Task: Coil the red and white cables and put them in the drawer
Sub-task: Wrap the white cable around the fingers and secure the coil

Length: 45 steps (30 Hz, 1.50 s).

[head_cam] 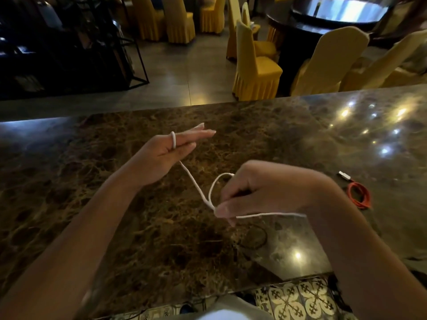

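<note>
A thin white cable (pixel 195 181) stretches between my hands above the brown marble counter (pixel 115 215). One turn of it wraps over my left hand (pixel 166 153), whose fingers are held out straight. My right hand (pixel 251 192) pinches the cable between thumb and fingertips, with a small loop rising above the pinch and a loose tail running right. The red cable (pixel 359 195) lies coiled on the counter at the right, apart from both hands, its silver plug (pixel 344 175) pointing away. No drawer is in view.
The counter's far edge runs across the middle of the view. Beyond it stand yellow-covered chairs (pixel 254 70) and a dark round table (pixel 323 19). A black metal shelf frame (pixel 69 42) stands at the far left. Patterned floor tiles (pixel 300 299) show below the near edge.
</note>
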Tool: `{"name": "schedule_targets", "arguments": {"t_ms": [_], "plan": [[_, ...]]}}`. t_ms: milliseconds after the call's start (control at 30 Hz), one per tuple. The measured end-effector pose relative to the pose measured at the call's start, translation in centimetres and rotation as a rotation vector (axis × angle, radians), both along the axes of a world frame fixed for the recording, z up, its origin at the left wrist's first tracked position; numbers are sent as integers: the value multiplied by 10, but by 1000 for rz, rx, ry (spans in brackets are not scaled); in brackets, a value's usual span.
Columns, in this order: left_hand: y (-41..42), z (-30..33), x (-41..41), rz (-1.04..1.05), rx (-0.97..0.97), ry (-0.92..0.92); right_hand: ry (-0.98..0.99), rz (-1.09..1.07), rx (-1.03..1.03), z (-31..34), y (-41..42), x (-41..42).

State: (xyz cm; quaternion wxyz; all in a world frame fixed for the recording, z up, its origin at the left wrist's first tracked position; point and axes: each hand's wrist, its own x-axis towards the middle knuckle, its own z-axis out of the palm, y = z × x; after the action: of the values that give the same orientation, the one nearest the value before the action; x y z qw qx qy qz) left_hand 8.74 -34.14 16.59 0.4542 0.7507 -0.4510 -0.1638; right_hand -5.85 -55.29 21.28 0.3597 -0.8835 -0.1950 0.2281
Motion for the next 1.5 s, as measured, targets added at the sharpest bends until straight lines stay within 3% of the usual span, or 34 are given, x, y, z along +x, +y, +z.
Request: {"name": "schedule_targets", "arguments": {"t_ms": [133,267,467,600,733,867,1000,1233,1400,1500], "plan": [[-8,-14,-14,-38,34,102,-118,45,303,21,-12,4],[-16,-21,-36,-53,-37,375,-221,-39,560,27,-21,13],[-17,-31,-48,-368,71,517,-407,-159,589,26,-26,27],[-28,-25,-58,-384,186,533,-386,-112,558,18,-12,37],[-29,-10,-72,-401,162,430,-415,-375,702,1,-18,55],[-22,19,-83,-443,84,373,-311,-424,597,-38,-15,64],[-12,31,-76,-356,-84,402,-157,-464,706,-65,-26,55],[2,30,-61,-338,-244,359,10,-261,667,-79,-10,36],[-8,13,-34,-262,-245,367,-7,-352,468,-74,9,17],[-12,2,-27,-191,-291,464,-50,-354,273,-66,22,7]]}}
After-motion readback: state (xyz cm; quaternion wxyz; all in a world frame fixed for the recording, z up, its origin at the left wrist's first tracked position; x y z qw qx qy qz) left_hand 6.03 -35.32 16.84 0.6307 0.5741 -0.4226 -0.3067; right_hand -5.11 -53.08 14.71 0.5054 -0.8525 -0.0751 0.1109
